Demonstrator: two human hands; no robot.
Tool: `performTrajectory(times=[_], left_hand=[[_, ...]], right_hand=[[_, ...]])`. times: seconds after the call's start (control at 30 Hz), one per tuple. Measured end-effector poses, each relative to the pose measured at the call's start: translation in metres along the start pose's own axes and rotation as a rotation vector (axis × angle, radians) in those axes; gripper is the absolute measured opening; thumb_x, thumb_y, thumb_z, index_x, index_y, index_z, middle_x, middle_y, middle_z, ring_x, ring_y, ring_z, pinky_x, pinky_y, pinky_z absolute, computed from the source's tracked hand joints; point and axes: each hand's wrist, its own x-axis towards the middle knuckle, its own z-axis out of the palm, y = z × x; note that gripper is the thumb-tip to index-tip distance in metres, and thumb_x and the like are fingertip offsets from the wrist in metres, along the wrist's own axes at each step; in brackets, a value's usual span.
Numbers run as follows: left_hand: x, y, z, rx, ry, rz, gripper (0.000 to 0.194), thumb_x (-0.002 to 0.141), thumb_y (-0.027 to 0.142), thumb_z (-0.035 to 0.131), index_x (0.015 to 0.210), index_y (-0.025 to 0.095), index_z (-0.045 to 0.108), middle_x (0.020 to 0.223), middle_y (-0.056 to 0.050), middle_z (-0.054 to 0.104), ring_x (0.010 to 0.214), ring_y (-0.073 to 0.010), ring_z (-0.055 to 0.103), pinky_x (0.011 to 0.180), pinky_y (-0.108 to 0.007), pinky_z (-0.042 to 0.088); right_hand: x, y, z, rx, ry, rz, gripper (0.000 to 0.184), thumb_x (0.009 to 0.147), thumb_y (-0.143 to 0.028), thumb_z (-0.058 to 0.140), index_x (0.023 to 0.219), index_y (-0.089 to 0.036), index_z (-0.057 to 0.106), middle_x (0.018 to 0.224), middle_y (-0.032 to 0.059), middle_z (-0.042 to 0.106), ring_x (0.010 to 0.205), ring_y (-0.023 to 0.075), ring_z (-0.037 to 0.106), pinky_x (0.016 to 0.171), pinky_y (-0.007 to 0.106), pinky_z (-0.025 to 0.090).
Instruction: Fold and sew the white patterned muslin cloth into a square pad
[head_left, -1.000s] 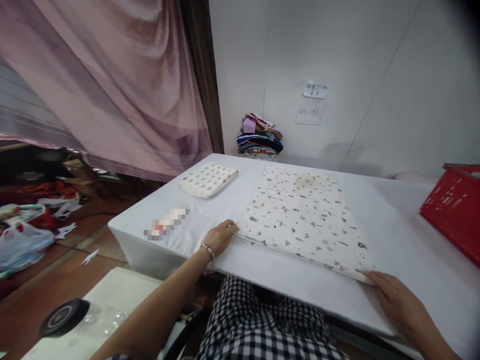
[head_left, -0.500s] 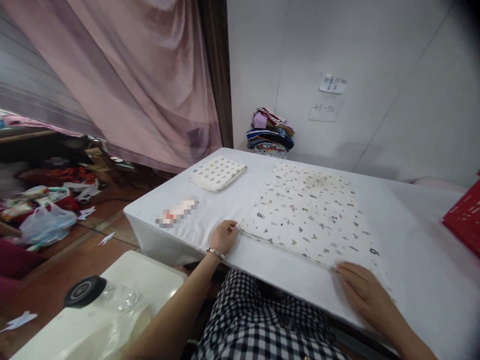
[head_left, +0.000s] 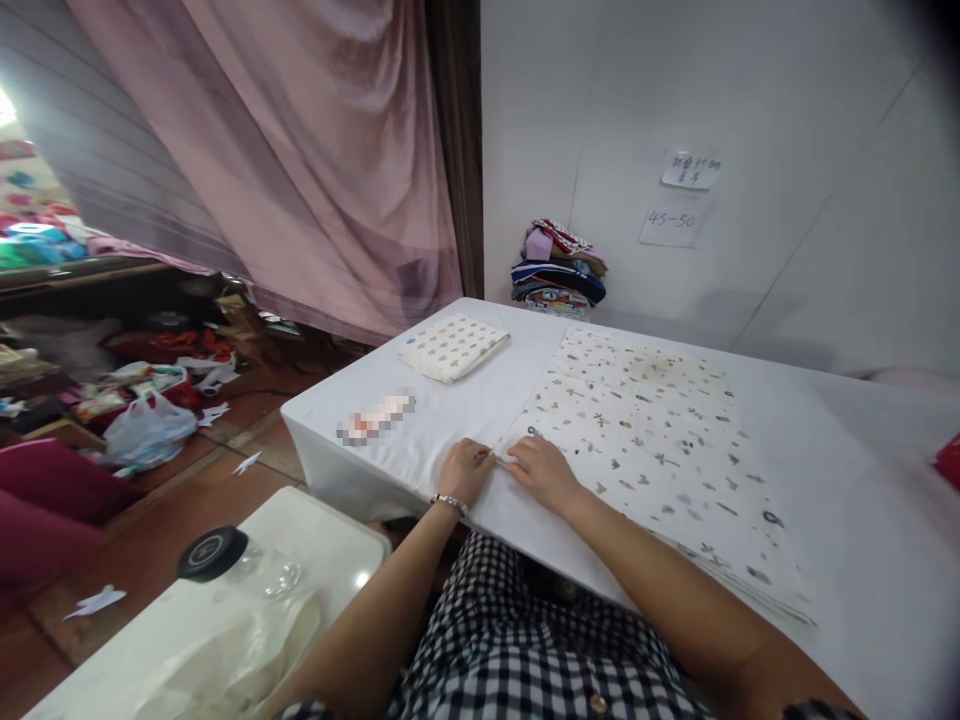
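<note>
A white patterned cloth (head_left: 652,440), folded flat, lies on the white table (head_left: 862,500) in front of me. My left hand (head_left: 465,468) rests at the cloth's near left corner, fingers curled and pinching its edge. My right hand (head_left: 541,470) has come across to the same corner and presses on the cloth right beside the left hand, fingers bent over the edge. A smaller folded patterned cloth (head_left: 454,346) sits at the table's far left.
A stack of folded clothes (head_left: 559,268) stands against the wall at the table's back. A red basket (head_left: 949,462) shows at the right edge. A white stool with a clear bottle (head_left: 225,560) is at my lower left. Bags litter the floor (head_left: 150,430) on the left.
My right hand has slid from the cloth's near right corner across to the near left corner, next to my left hand. My view has turned left; the red basket is nearly out of sight.
</note>
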Motion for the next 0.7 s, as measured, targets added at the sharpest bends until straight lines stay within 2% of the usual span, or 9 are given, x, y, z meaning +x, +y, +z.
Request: performTrajectory(times=[0.17,0.37,0.43,0.53,0.7], left_hand=[[0.0,-0.003,0.001,-0.005,-0.003,-0.007,0.012,0.078,0.026,0.057,0.082,0.022,0.068,0.089,-0.001,0.062,0.088,-0.015,0.055,0.08,-0.026,0.04],[0.001,-0.003,0.0,0.004,-0.024,-0.002,0.012,0.079,0.028,0.056,0.081,0.022,0.067,0.088,-0.001,0.062,0.087,-0.0143,0.054,0.079,-0.026,0.04],[0.0,-0.003,0.001,0.003,-0.018,0.004,0.012,0.079,0.028,0.056,0.082,0.022,0.067,0.087,-0.001,0.062,0.087,-0.0143,0.054,0.078,-0.026,0.04],[-0.001,-0.004,0.002,0.003,0.006,0.018,0.013,0.079,0.029,0.055,0.083,0.022,0.066,0.088,-0.001,0.062,0.088,-0.0147,0.054,0.079,-0.026,0.04],[-0.002,-0.006,0.005,0.008,0.016,0.038,0.013,0.079,0.027,0.055,0.081,0.022,0.066,0.088,-0.002,0.061,0.087,-0.0156,0.053,0.079,-0.026,0.04]], right_hand=[[0.014,0.002,0.023,-0.055,-0.046,0.081,0.017,0.086,-0.027,0.051,0.078,-0.018,0.063,0.085,0.0045,0.06,0.086,0.016,0.052,0.076,0.027,0.038],[0.013,0.01,0.033,0.211,0.097,0.202,0.021,0.088,-0.022,0.045,0.076,-0.02,0.062,0.079,0.0,0.06,0.081,0.0123,0.052,0.073,0.024,0.038],[0.015,0.008,0.034,0.239,0.135,0.219,0.021,0.088,-0.023,0.045,0.078,-0.021,0.062,0.08,-0.0005,0.06,0.081,0.0119,0.052,0.073,0.024,0.038],[0.018,0.004,0.037,0.157,0.13,0.183,0.02,0.09,-0.024,0.045,0.08,-0.021,0.062,0.084,0.0004,0.059,0.084,0.0126,0.052,0.074,0.024,0.037],[0.017,-0.003,0.041,-0.066,0.024,0.136,0.021,0.091,-0.026,0.042,0.081,-0.02,0.06,0.089,0.0038,0.058,0.09,0.0157,0.05,0.077,0.026,0.038]])
